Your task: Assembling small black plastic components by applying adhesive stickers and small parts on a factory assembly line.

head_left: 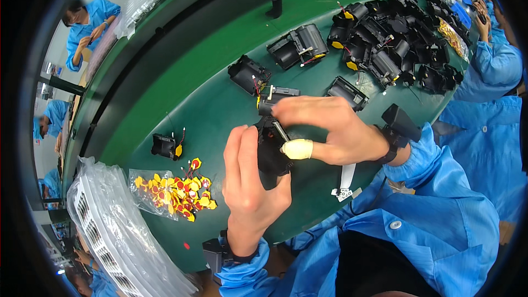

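Note:
My left hand (247, 192) is closed around a black plastic housing (270, 151), with fingers along its left side and thumb at its lower right. A thin silvery metal strip (280, 130) shows at the housing's upper edge. My right hand (335, 129) reaches over from the right and grips the same housing. Its thumb wears a pale yellow finger cot (297, 149) and rests by the strip; its index fingertip is slightly blurred at the top. Just beyond stands another black housing (279, 97) with a metal strip and thin wires.
Further housings (300, 45) stand behind, and a large heap (390, 38) fills the far right. To the left lie a lone housing (164, 146), many yellow-and-red wired discs (187, 195), and plastic-wrapped trays (110, 231). A co-worker in blue (489, 69) sits at right.

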Available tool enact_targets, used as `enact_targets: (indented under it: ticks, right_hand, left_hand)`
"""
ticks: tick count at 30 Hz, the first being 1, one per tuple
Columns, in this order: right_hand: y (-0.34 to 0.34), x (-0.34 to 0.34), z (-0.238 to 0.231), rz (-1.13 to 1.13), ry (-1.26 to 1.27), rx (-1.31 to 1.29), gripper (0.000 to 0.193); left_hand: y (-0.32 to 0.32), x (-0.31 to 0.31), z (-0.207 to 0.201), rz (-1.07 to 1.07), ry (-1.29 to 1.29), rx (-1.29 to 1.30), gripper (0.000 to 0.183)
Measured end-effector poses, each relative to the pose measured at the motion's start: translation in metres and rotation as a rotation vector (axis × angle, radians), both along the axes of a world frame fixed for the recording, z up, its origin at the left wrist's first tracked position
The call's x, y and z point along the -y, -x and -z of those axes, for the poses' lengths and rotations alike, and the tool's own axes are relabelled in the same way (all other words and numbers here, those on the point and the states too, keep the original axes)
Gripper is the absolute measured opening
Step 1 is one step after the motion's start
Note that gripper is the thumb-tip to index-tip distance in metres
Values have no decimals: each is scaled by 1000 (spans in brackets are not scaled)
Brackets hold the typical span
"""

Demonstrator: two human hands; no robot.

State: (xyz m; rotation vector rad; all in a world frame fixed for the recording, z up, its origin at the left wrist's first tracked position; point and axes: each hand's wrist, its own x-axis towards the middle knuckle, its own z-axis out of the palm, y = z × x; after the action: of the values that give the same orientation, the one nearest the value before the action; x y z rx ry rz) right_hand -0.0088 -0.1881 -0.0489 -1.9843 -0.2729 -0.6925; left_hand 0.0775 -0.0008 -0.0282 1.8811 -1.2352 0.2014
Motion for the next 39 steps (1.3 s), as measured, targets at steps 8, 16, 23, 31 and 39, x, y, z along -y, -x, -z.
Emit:
enact_targets:
  ticks: [8,16,23,31,39]
  right_hand:
    - [8,-13,-7,71,353,93,17]
    - [6,-15,-4,30,349,-33,19]
    - [2,-15,-7,221,200,61,21]
    - [4,-22,-9,311,248,44,20]
    - [9,-13,-16,238,108,68,17]
  left_hand:
    - [15,1,4,-31,78,269,69]
    - [9,1,5,-2,104,190,70]
    - [11,8,5,0,93,144,72]
    - [16,9,9,-39,58,287,69]
    - [13,12,-8,125,90,41,62]
